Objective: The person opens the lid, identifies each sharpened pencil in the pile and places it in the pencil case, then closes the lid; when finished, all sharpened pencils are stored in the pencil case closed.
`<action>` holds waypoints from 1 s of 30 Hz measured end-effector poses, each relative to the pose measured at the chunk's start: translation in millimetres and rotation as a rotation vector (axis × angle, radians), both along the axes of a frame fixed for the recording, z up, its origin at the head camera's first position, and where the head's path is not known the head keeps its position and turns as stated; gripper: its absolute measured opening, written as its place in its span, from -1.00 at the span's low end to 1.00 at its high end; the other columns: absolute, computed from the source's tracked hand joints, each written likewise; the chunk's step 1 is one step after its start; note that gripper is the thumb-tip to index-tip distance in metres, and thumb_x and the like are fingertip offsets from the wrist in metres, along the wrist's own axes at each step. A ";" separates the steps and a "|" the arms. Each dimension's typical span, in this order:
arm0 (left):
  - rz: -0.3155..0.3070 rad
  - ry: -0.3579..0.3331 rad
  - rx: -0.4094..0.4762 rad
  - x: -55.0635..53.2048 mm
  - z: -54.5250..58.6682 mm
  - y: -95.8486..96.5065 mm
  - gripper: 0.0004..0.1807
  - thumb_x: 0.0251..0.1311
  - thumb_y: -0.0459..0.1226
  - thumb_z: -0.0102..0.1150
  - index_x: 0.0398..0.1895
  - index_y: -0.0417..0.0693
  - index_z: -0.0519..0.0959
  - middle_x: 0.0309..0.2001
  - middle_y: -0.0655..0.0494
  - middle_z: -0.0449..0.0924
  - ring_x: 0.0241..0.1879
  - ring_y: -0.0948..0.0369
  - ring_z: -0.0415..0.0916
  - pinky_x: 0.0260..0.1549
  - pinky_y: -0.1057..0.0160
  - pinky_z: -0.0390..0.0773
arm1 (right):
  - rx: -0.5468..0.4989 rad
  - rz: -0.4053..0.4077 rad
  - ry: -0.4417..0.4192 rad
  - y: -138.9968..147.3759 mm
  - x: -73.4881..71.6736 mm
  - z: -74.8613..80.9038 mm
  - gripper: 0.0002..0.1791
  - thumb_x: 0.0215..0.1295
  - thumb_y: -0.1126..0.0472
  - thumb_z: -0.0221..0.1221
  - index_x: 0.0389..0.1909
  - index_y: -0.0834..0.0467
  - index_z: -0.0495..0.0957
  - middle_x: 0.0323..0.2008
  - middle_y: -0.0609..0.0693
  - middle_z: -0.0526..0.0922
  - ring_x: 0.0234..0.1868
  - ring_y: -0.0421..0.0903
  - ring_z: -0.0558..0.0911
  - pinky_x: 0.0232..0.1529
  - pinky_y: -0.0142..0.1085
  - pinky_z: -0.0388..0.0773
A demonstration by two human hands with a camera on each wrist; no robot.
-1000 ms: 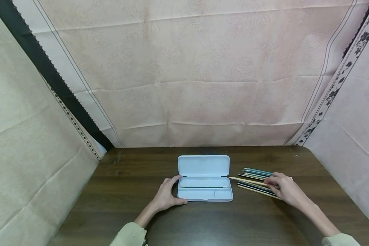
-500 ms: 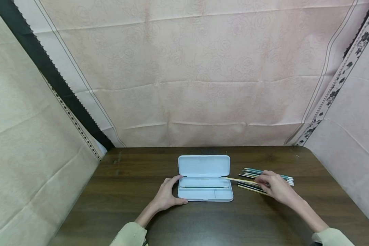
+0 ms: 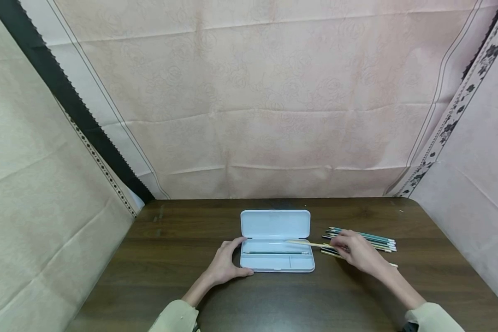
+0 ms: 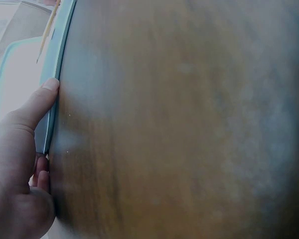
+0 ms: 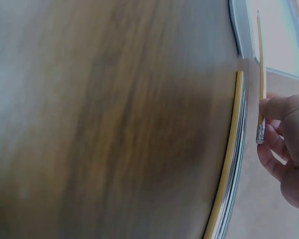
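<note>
A light blue pencil case (image 3: 274, 263) lies open on the table, its lid tilted back. One dark pencil (image 3: 275, 252) lies lengthwise inside it. My left hand (image 3: 224, 265) holds the case's left end, with the thumb at the front edge and fingers at the back corner. In my right hand (image 3: 358, 251) a yellow pencil (image 5: 262, 74) is pinched near its eraser end, its sharpened tip pointing left over the case's back compartment. Under and behind that hand lie several green, dark and yellow pencils (image 3: 377, 240) to the right of the case.
The dark brown wooden table (image 3: 290, 304) carries everything. Pale patterned cloth (image 3: 274, 115) hangs behind its back edge, with more cloth on both sides.
My right hand has moved left with the yellow pencil, bringing its tip from the case's right edge to over the inside. The left hand and the case have stayed in place.
</note>
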State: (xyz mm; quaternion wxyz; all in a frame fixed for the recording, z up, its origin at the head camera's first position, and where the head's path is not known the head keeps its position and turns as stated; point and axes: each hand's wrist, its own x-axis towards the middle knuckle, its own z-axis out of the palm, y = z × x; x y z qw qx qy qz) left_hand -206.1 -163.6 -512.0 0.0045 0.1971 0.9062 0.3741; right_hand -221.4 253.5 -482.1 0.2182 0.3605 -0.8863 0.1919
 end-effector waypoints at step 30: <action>-0.005 0.002 0.007 -1.6 -1.1 -0.2 0.01 -0.11 0.09 0.58 0.43 0.00 0.34 0.25 -0.04 0.40 0.18 0.02 0.28 0.09 -0.11 0.37 | 0.002 0.024 -0.128 -52.5 -5.5 -2.2 -0.79 0.13 0.41 0.42 -0.26 0.06 0.74 -0.33 -0.17 0.57 -0.32 -0.22 0.49 -0.33 -0.31 0.53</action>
